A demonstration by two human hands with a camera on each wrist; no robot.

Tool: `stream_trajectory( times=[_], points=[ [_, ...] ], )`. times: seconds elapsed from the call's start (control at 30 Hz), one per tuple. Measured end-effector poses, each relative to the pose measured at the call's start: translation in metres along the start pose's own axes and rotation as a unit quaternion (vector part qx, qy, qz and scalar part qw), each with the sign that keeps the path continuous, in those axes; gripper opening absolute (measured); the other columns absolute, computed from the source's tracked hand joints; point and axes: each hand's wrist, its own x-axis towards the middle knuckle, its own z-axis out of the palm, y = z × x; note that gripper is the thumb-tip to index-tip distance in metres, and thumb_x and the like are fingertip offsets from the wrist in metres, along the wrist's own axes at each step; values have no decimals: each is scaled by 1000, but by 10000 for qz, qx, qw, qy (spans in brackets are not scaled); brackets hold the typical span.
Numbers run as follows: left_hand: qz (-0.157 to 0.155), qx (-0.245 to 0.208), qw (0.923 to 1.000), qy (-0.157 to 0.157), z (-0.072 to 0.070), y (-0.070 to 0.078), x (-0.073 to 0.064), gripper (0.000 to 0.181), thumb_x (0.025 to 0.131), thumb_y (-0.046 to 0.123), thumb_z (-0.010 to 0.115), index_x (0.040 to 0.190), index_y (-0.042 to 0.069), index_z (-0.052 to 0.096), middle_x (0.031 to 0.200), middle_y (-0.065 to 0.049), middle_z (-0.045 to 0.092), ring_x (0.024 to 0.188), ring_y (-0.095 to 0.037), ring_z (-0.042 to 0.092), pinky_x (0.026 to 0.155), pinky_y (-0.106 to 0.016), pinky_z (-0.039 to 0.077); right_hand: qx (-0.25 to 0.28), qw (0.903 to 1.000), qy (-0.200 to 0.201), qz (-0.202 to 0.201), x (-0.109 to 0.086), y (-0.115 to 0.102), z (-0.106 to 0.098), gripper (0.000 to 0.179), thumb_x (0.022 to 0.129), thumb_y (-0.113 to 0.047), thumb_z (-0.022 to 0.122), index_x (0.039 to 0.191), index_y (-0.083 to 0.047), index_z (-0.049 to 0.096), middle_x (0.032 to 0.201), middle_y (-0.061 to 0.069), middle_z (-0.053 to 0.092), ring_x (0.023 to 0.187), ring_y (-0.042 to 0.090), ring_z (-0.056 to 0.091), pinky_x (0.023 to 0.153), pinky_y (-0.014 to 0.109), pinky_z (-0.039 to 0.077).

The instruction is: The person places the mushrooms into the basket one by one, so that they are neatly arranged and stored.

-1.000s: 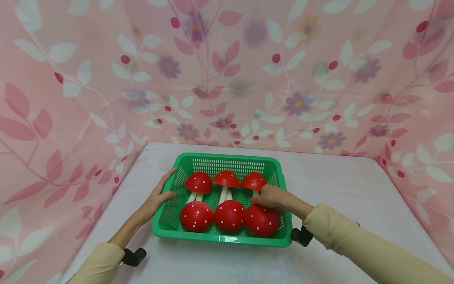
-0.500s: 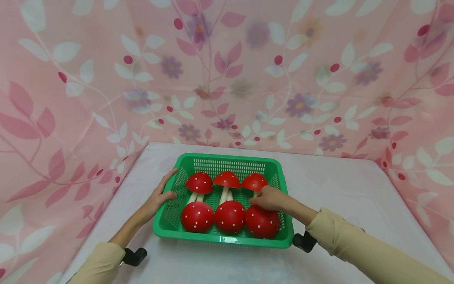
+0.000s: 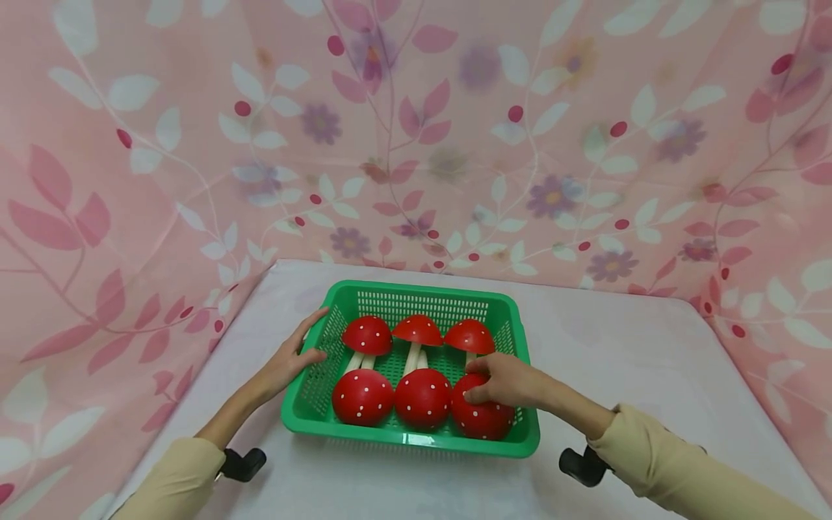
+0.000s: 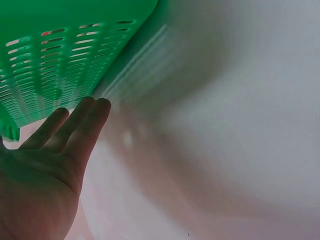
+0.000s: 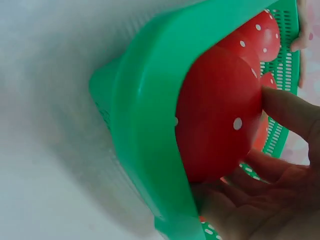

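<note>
In the head view, a green plastic basket (image 3: 416,438) holds several red toy mushrooms with white dots and pale stems, in two rows. My left hand (image 3: 284,367) rests at the basket's left side, thumb over the rim; its other fingers (image 4: 90,125) stay straight along the outer wall in the left wrist view. My right hand (image 3: 513,381) reaches over the right rim and grips the cap of the front right mushroom (image 3: 477,422). In the right wrist view, the thumb touches one side of this cap (image 5: 220,115) while bent fingers go round the other side.
The basket stands on a white cloth-covered table (image 3: 624,347). Behind it and at both sides hangs a pink floral curtain (image 3: 442,144). A black wrist camera (image 3: 583,466) sits under the right sleeve, another (image 3: 243,464) beside the left.
My right hand has moved from the stem area behind the front right cap down and nearer, onto that cap, its fingers spreading around it. My left hand keeps its place on the basket.
</note>
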Motion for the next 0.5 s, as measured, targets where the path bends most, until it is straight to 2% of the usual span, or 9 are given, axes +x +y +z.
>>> stream_trajectory(
  times=[0.27, 0.5],
  points=[
    [-91, 1, 10000, -40, 0, 1, 1, 72, 94, 27, 54, 158, 33, 20, 156, -20, 29, 127, -47, 46, 92, -61, 48, 509, 9974, -402, -306, 7, 13, -3, 54, 83, -16, 77, 132, -3, 60, 113, 6, 62, 112, 29, 52, 77, 43, 58],
    [-221, 8, 9997, -99, 0, 1, 1, 73, 94, 29, 56, 157, 34, 20, 153, -24, 35, 124, -47, 50, 86, -54, 55, 603, 9955, -627, -372, 6, 19, -7, 56, 84, -18, 76, 135, -3, 57, 118, 8, 61, 115, 30, 51, 80, 44, 57]
  ],
)
